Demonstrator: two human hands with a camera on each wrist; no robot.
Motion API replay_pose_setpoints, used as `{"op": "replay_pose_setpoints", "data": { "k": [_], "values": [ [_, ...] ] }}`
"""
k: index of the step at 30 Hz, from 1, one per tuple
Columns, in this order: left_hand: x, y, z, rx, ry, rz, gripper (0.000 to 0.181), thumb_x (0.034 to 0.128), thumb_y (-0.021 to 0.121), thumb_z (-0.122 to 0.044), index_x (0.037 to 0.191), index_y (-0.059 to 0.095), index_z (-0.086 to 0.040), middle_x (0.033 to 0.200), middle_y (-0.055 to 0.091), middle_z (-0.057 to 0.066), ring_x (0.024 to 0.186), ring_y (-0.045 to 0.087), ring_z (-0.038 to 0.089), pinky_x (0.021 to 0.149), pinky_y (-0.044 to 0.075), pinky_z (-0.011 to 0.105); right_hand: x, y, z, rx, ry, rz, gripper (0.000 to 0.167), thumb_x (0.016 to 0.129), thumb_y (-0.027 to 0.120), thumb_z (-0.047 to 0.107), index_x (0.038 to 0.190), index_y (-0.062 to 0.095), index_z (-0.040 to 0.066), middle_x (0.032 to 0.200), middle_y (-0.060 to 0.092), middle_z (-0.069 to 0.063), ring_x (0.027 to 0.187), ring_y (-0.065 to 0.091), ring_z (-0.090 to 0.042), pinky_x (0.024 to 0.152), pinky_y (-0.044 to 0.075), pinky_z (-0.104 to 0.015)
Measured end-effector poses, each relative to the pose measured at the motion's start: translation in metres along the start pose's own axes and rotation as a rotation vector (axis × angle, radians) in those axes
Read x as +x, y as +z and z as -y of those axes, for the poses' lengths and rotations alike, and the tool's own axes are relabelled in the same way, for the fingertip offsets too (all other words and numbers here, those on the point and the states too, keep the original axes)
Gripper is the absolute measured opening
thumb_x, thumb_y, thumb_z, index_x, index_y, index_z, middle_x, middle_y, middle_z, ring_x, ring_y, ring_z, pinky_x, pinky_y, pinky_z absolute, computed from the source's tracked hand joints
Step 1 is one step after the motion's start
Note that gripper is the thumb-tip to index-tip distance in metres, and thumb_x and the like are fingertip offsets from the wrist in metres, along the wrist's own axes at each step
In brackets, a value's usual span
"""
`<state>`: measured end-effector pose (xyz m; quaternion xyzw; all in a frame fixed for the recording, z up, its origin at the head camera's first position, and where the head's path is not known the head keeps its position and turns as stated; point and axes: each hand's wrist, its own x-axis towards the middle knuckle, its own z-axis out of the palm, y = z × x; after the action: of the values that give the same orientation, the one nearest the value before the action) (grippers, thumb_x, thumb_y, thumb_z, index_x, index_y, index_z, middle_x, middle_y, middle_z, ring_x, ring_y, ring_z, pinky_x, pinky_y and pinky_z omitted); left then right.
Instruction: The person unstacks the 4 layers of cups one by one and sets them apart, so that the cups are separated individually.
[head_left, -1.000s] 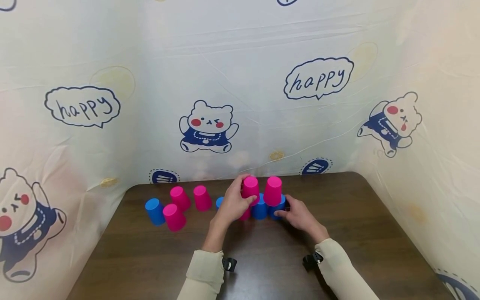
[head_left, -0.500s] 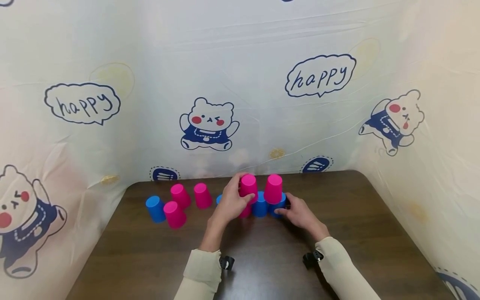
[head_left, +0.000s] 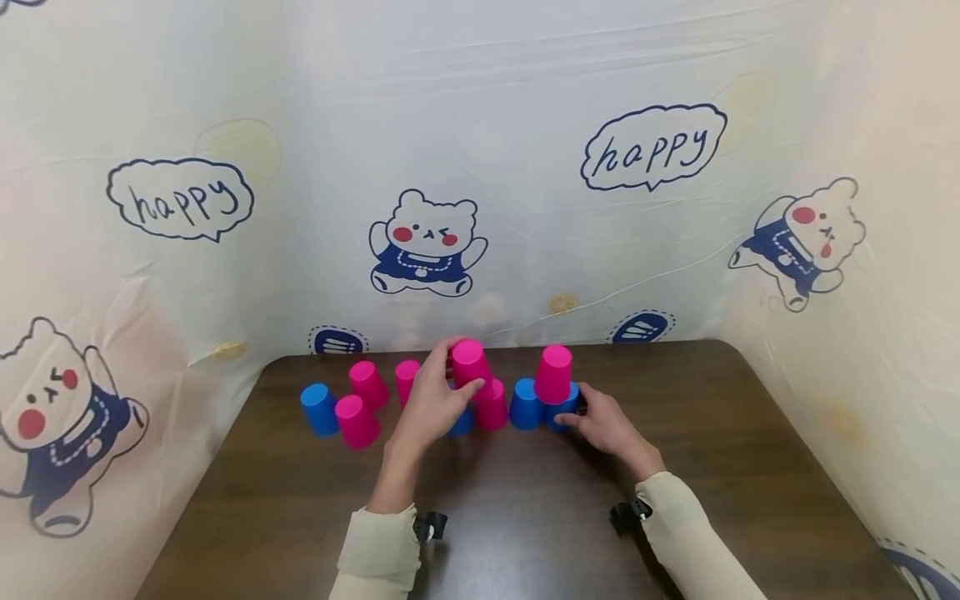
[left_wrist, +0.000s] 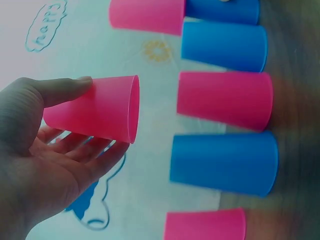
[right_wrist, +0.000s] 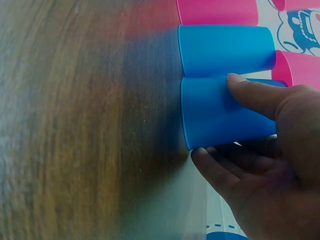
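My left hand (head_left: 435,404) holds an upside-down pink cup (head_left: 470,363), thumb on one side and fingers on the other. In the left wrist view, that held cup (left_wrist: 107,107) is apart from the row of cups. Below it in the head view stand a partly hidden blue cup (head_left: 460,422) and a pink cup (head_left: 492,407). To their right are a blue cup (head_left: 526,407) and the rightmost blue cup (right_wrist: 225,110), with another pink cup (head_left: 554,377) resting on top of these two. My right hand (head_left: 609,427) grips the rightmost blue cup between thumb and fingers.
At the left of the wooden table (head_left: 510,533) stand a blue cup (head_left: 320,410), a front pink cup (head_left: 357,422) and a rear pink cup (head_left: 368,385). Another pink cup (head_left: 407,380) is partly behind my left hand. A printed curtain (head_left: 525,250) hangs behind the table.
My left hand has moved left with its pink cup, away from the pink cup on the right-hand pair. My right hand stays at the rightmost blue cup. The head view has shifted slightly.
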<state>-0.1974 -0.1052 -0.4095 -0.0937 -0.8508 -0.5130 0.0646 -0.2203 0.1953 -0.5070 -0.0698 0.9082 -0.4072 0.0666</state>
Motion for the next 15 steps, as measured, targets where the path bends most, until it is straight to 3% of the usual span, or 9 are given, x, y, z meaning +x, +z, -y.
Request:
{"op": "replay_pose_setpoints", "data": {
  "k": [15],
  "values": [
    [-0.019,-0.044,0.018,0.002,-0.041,-0.107,0.080,0.0879,0.085,-0.009,0.153,0.041,-0.019,0.143,0.058,0.011,0.130,0.060,0.036,0.100,0.059,0.055,-0.001,0.000,-0.001,-0.011,-0.016,0.009,0.053,0.096,0.078,0.029,0.137,0.056,0.003,0.116,0.070,-0.015,0.097,0.064,-0.028,0.091,0.059,-0.048]
  ]
}}
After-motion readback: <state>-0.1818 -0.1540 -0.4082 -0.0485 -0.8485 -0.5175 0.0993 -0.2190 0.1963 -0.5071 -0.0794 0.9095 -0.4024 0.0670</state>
